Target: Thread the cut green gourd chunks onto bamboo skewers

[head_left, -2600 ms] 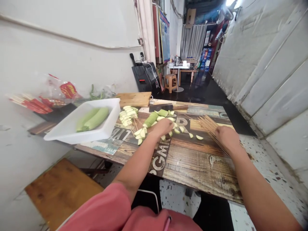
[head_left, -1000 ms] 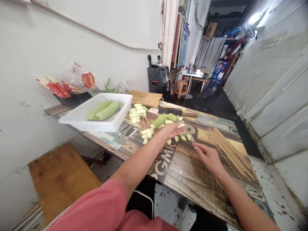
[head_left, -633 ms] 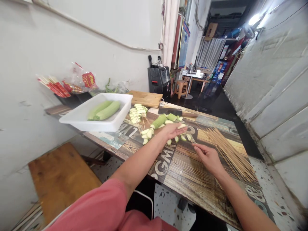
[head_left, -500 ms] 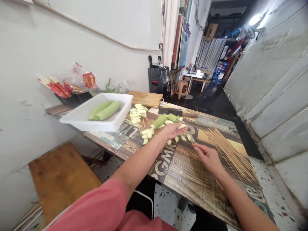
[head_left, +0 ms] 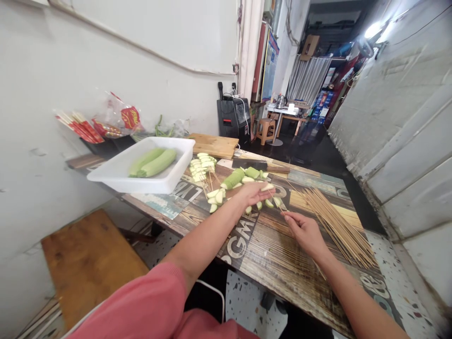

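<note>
Wood-print tabletop [head_left: 278,254] | left hand [head_left: 253,192] grip pinches pale slice [head_left: 267,187] | right hand [head_left: 305,230] grip pinches thin skewer [head_left: 278,205]

Table [head_left: 282,249]: wood-plank print with lettering, runs from far left to near right.
Far left: white tub [head_left: 116,176], overhanging edge.
Far: board [head_left: 213,144], cleaver [head_left: 259,165] just right of it.
Middle: skewered pile [head_left: 200,167], gourd piece [head_left: 233,178], loose slices [head_left: 216,195] scattered near it.
Right: skewers [head_left: 335,223], fanned bundle pointing to near right.
</note>
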Tool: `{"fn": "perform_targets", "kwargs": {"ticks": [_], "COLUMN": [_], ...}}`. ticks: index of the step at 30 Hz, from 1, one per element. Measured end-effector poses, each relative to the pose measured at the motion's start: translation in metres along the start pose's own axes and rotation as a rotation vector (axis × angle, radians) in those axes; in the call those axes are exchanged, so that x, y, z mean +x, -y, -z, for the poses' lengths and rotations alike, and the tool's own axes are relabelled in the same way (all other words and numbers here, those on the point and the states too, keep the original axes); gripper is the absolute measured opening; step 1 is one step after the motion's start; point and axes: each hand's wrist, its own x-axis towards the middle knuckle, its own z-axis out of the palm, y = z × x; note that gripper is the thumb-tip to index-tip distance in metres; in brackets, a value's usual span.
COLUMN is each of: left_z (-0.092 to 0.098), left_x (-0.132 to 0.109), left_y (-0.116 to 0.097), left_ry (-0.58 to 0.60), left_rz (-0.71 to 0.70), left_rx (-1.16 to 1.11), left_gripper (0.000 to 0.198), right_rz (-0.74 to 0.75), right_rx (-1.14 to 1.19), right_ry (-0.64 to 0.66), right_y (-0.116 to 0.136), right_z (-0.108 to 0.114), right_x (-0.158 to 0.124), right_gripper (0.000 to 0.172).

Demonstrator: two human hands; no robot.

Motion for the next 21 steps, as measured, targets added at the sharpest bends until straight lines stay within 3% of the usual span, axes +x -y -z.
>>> {"fn": "perform_targets", "kwargs": {"ticks": [8,16,21], "left_z": [-0.002,-0.007,-0.001], "left_x": [-0.002,-0.004,0.001], "left_y": [0.002,0.003,0.003], "left_ry": [0.028,-0.025,-0.012], "left_rz": [0.011,-0.047,0.014], "left_rx": [-0.007,-0.019,-0.092], "left_gripper": [0.001,0.006,0.003], "right_rz": [0.036,-0.143,-0.232], "right_rx": [0.020,0.247,0.322], "right_ry": [-0.049,-0.018,-0.041], "right_y": [-0.001,0.005,0.024], "right_z": [-0.005,-0.021,-0.039], "right_x": [0.001,0.008,0.015], "right_gripper": [0.038,0.033,0.027]}}
